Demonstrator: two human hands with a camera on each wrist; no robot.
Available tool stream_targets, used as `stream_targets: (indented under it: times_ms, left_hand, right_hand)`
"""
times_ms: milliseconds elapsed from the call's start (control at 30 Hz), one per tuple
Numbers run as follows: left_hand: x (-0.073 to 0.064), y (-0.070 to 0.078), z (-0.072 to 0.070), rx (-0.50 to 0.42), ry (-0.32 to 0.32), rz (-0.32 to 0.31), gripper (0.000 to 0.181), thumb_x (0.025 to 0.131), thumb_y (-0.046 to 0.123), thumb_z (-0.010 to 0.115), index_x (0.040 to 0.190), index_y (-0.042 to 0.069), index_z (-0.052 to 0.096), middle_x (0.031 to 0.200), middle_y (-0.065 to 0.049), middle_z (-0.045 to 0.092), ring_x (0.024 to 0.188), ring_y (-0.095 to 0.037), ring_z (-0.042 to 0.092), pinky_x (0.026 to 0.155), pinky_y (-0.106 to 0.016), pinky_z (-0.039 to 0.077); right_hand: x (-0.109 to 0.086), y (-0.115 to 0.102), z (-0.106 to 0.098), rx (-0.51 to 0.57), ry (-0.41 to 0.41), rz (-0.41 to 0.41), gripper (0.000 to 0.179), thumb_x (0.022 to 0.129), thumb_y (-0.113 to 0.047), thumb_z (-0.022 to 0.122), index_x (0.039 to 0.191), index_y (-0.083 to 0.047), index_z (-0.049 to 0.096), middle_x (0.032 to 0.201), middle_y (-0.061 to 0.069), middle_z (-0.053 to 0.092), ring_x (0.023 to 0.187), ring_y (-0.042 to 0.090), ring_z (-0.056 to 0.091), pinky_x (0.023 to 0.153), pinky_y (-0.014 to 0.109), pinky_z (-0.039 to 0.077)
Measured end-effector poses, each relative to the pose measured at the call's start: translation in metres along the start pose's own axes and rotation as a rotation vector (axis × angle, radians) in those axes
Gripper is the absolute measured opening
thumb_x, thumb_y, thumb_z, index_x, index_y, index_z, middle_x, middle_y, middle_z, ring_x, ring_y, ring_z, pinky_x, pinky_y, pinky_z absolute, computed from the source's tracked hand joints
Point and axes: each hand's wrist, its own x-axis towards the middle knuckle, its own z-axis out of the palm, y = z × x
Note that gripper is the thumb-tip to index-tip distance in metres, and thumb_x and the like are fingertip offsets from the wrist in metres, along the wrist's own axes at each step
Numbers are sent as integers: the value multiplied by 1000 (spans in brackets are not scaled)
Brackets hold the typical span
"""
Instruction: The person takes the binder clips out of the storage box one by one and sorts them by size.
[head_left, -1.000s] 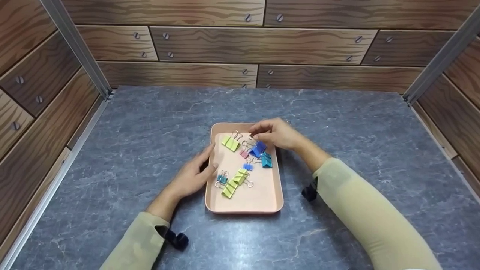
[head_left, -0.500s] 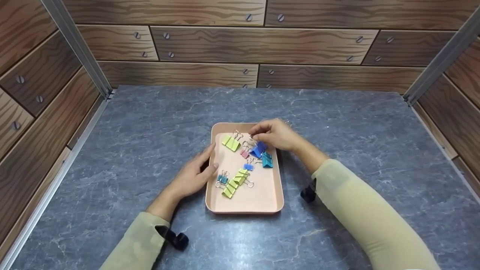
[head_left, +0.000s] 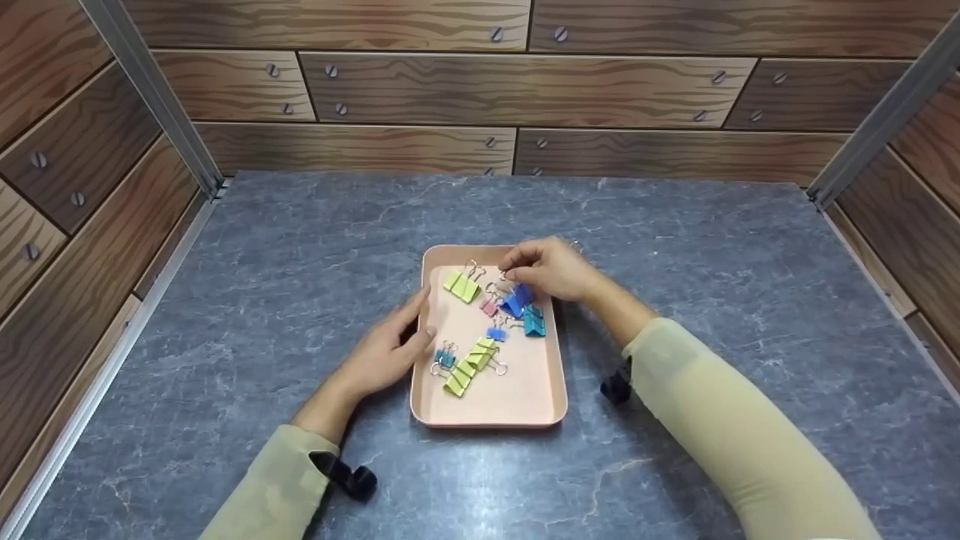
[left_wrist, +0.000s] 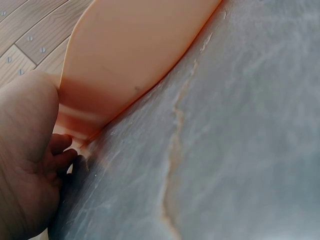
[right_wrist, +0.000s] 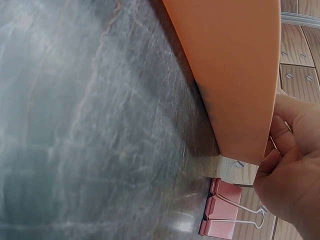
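A shallow pink tray [head_left: 517, 405] holds several binder clips. My left hand [head_left: 386, 349] grips its left side, thumb over the rim and other fingers against the outer wall. At the far right corner, my right hand [head_left: 559, 268] reaches over the rim, thumb and index finger pinching at a silver wire handle of a binder clip [head_left: 503, 275]; the fingers hide most of it. Just below lie a large blue clip [head_left: 516, 301], a small pink clip [head_left: 489, 307] and a teal clip [head_left: 534, 321]. A yellow-green clip [head_left: 461, 286] lies at the far left inside.
Nearer in the tray are a small blue clip [head_left: 496, 334], two yellow-green clips [head_left: 460, 379] and a small teal clip [head_left: 445, 358]. Outside, beyond the right hand, a pink binder clip [right_wrist: 225, 210] stands on the grey marbled table [head_left: 675, 247]. Wood-patterned walls [head_left: 510, 90] enclose the table.
Almost nothing moves. The right forearm shifts very slightly to the left while its fingers stay at the same spot; the left hand and the tray keep their places.
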Motion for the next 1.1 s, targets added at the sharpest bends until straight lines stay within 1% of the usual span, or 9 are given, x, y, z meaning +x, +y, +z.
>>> stream_targets:
  times_ms: [67, 267, 500, 633, 733, 867, 900, 967, 1100]
  left_hand:
    - [0, -1, 0, 0, -1, 1, 69, 108, 37, 59, 169, 24, 31, 168, -14, 38, 154, -42, 32, 126, -57, 24]
    - [-1, 0, -1, 3, -4, -3, 68, 108, 36, 58, 169, 23, 31, 170, -6, 36, 155, -40, 32, 127, -54, 24]
    - [0, 0, 0, 11, -1, 18, 68, 108, 35, 59, 169, 21, 32, 167, -15, 39, 152, -38, 37, 125, -53, 30]
    - [0, 0, 0, 10, 1, 30, 69, 107, 34, 60, 169, 20, 32, 166, -19, 40, 152, -38, 39, 124, -53, 31]
    - [0, -1, 0, 13, 2, 35, 69, 107, 34, 60, 169, 19, 32, 166, -20, 39, 152, -38, 39, 124, -53, 31]
    - [-1, -1, 0, 18, 0, 32, 69, 108, 35, 59, 169, 20, 32, 166, -19, 38, 152, -39, 38, 125, -53, 30]
    - [-1, -1, 0, 18, 1, 32, 69, 108, 35, 59, 169, 20, 32, 166, -19, 38, 152, -39, 38, 125, -53, 30]
    - [-1, -1, 0, 18, 1, 29, 69, 108, 35, 60, 169, 20, 32, 166, -20, 39, 152, -39, 38, 125, -53, 30]
    - [0, -1, -1, 25, 4, 23, 68, 108, 36, 59, 169, 21, 32, 166, -18, 40, 152, -41, 37, 125, -54, 29]
  right_hand:
    - [0, 0, 0, 10, 4, -1, 15, 98, -6, 75, 110, 2, 80, 101, 13, 77, 82, 13, 63, 71, 20, 51]
    - [-3, -1, 0, 50, 17, 0, 20, 99, -5, 73, 117, 2, 78, 102, 14, 77, 84, 14, 64, 72, 22, 52]
    - [-5, -3, -4, 73, 39, 12, 20, 100, -6, 70, 117, -2, 79, 107, 13, 77, 87, 16, 63, 73, 23, 52]
    - [-6, -4, -7, 107, 50, 21, 19, 101, -6, 70, 116, -1, 79, 108, 14, 76, 86, 17, 62, 70, 22, 50]
    - [-6, -6, -9, 112, 71, 21, 18, 101, -7, 70, 116, -1, 79, 106, 12, 75, 84, 18, 60, 67, 23, 48]
    - [-8, -9, -11, 124, 102, 18, 17, 101, -8, 71, 114, -2, 80, 106, 10, 76, 86, 18, 62, 69, 24, 49]
    - [-8, -10, -12, 132, 111, 17, 17, 100, -8, 71, 113, -2, 80, 106, 10, 76, 85, 20, 63, 67, 23, 48]
    - [-9, -13, -14, 148, 130, 12, 16, 100, -7, 71, 113, -1, 80, 104, 11, 77, 79, 18, 62, 61, 21, 46]
    - [-10, -21, -20, 189, 181, -24, 16, 100, -6, 72, 112, 3, 79, 103, 11, 77, 81, 19, 65, 66, 24, 51]
